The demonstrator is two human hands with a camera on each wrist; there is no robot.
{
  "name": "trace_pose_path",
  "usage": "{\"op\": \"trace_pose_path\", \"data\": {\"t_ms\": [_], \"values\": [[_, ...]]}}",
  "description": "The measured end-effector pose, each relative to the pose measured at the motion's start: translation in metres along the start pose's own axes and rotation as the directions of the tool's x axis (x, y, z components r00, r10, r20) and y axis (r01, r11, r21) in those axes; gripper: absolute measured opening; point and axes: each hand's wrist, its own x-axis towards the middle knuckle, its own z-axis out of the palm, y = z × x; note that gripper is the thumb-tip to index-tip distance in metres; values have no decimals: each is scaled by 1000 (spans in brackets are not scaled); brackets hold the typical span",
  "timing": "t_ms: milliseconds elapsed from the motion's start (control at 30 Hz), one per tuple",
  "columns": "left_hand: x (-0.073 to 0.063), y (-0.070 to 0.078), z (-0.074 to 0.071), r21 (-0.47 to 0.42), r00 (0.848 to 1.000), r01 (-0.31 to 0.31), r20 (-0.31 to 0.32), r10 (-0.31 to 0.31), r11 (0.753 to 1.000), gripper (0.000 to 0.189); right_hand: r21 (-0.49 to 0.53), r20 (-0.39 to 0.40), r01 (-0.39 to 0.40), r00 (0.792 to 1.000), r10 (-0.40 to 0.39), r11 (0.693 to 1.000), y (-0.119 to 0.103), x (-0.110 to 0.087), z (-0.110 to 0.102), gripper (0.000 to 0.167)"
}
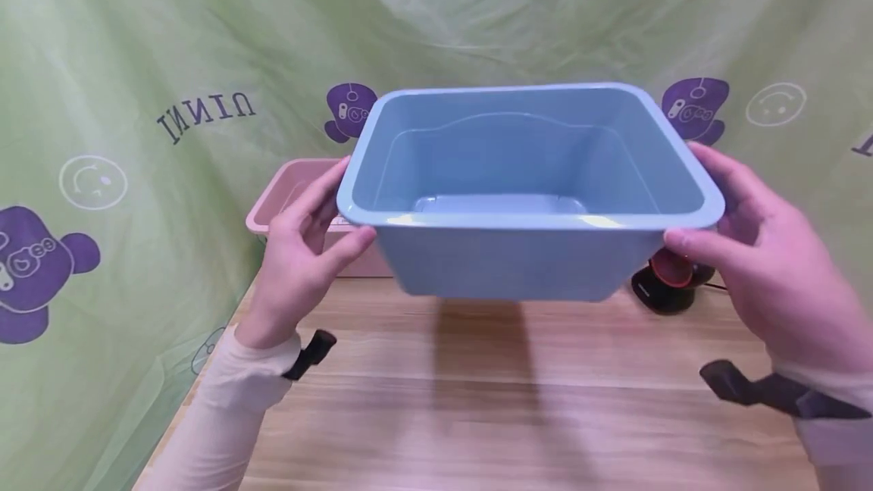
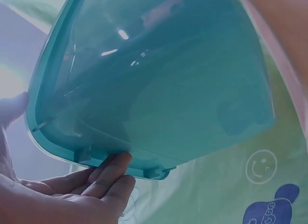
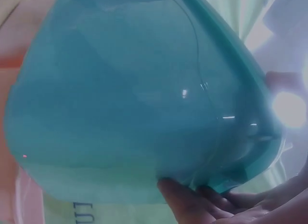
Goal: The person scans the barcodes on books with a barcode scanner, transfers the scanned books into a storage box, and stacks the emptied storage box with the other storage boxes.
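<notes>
A blue plastic bin hangs tilted above the table, its open top and bare inside turned toward me in the head view. My left hand grips its left rim, thumb on the near corner and fingers beneath the lip. At the opposite end my right hand holds the right rim the same way. In the left wrist view the fingers curl under the bin's lip. The right wrist view shows fingers touching the outer wall.
Behind my left hand stands a pink bin at the table's back left. A black and red device sits at the back right, partly hidden by my right hand. The wooden table meets a green printed curtain.
</notes>
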Motion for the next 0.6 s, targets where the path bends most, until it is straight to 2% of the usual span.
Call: {"op": "trace_pose_path", "data": {"t_ms": [133,267,400,600], "values": [[29,-9,3,-24,1000,24,9,-24,999,79,51,-5,20,1000,-20,998,-5,22,-4,84],[52,-24,4,-15,1000,19,0,-19,1000,78,80,-3,12,1000,-12,997,-2,45,-8,85],[77,-39,10,5,1000,15,-5,-15,1000,76,151,8,25,1000,-27,988,3,71,-15,84],[104,-63,19,-22,998,64,-9,-65,998,75,238,0,54,998,-56,970,15,107,-22,82]]}}
